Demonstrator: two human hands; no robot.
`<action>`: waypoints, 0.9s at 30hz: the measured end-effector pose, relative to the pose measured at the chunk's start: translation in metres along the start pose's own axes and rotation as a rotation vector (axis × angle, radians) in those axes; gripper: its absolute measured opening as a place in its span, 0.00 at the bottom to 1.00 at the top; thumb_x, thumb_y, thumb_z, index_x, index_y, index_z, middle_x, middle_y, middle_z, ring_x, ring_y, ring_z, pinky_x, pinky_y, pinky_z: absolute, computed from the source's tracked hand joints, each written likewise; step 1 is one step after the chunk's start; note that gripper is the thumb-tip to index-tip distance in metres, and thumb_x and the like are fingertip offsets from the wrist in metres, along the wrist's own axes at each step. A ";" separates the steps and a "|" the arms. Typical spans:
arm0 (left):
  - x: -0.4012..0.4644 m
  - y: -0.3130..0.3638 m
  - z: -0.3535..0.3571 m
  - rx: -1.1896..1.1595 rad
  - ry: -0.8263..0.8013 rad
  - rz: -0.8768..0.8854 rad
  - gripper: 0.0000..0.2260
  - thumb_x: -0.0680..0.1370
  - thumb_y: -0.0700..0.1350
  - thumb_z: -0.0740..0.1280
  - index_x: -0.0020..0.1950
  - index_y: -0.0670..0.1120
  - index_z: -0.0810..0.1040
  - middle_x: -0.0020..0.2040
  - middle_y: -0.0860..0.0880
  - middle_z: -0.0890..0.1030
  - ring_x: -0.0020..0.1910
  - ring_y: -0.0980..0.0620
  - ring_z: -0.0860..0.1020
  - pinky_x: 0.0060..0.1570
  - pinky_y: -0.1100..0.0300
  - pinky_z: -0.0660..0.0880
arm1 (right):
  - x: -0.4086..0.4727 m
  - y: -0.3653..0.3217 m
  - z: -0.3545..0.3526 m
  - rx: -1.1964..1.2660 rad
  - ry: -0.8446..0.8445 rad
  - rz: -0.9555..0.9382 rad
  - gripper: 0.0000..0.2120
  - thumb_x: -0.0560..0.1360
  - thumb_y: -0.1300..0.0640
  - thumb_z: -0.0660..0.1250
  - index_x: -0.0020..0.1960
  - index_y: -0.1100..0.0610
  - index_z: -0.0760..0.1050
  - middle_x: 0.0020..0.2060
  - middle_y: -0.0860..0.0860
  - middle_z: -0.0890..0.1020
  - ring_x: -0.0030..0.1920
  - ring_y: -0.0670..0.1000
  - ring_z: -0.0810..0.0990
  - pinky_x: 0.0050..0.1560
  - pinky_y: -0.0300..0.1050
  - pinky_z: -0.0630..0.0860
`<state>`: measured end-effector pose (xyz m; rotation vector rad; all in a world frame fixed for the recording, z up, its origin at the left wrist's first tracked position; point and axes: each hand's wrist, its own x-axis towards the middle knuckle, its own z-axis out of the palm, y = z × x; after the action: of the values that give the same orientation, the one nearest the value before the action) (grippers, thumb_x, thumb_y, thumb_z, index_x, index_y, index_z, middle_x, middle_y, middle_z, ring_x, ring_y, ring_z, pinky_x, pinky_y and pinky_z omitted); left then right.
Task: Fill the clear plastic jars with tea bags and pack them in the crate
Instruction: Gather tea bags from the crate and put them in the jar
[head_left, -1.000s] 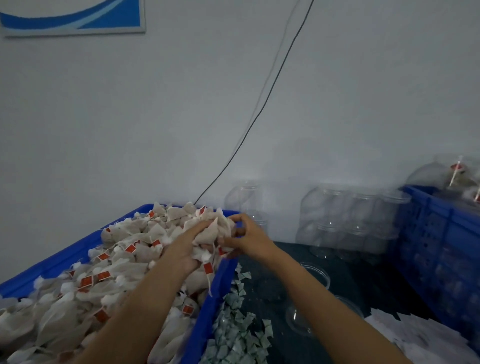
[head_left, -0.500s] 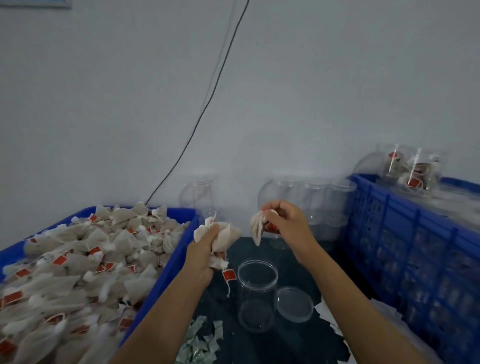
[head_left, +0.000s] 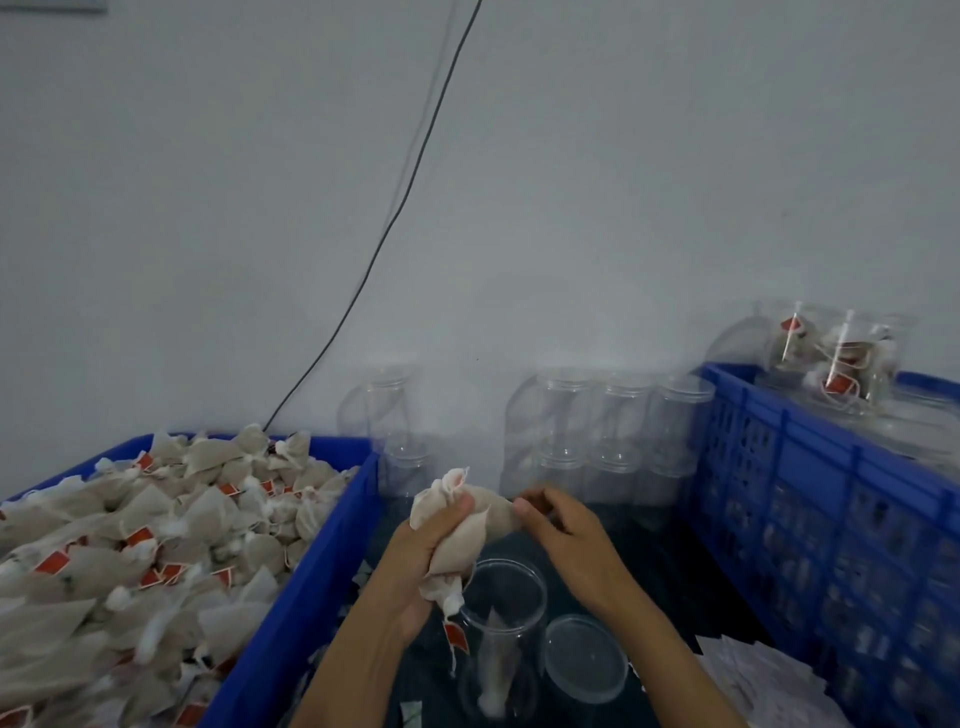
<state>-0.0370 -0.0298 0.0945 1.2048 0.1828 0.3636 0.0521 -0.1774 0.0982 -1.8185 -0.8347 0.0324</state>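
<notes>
Right hand (head_left: 558, 525) now back at left hand's (head_left: 423, 545) tea bags (head_left: 462, 535).

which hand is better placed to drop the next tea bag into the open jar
Probably the left hand. It grips a bunch of tea bags right over the mouth of the open jar, with one tag dangling at the rim. The right hand only pinches the far end of a bag, off to the side.

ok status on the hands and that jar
Left hand grips tea bags; right hand pinches one. Open jar below, one bag inside. Nothing blocking.
</notes>
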 end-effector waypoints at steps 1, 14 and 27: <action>0.000 0.001 0.002 -0.010 -0.049 0.003 0.19 0.71 0.51 0.73 0.54 0.38 0.80 0.38 0.44 0.81 0.32 0.52 0.79 0.29 0.62 0.76 | 0.000 -0.002 0.000 0.092 -0.023 -0.015 0.09 0.76 0.46 0.65 0.52 0.49 0.78 0.46 0.44 0.81 0.45 0.37 0.78 0.45 0.30 0.74; 0.012 -0.013 0.024 0.103 0.236 0.035 0.02 0.74 0.40 0.70 0.46 0.43 0.81 0.39 0.48 0.84 0.37 0.52 0.83 0.32 0.61 0.78 | 0.001 0.004 0.004 0.180 0.370 0.019 0.08 0.72 0.65 0.72 0.37 0.54 0.80 0.34 0.47 0.82 0.36 0.42 0.79 0.37 0.30 0.74; 0.012 0.000 0.010 -0.442 0.248 0.016 0.06 0.77 0.35 0.64 0.53 0.41 0.73 0.45 0.44 0.77 0.41 0.51 0.76 0.39 0.56 0.75 | -0.012 -0.004 0.020 -0.092 0.094 -0.131 0.11 0.77 0.56 0.67 0.57 0.44 0.74 0.53 0.38 0.76 0.55 0.35 0.74 0.55 0.32 0.73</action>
<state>-0.0230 -0.0344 0.0987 0.7235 0.2900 0.5366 0.0330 -0.1668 0.0884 -1.8324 -0.8990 -0.1767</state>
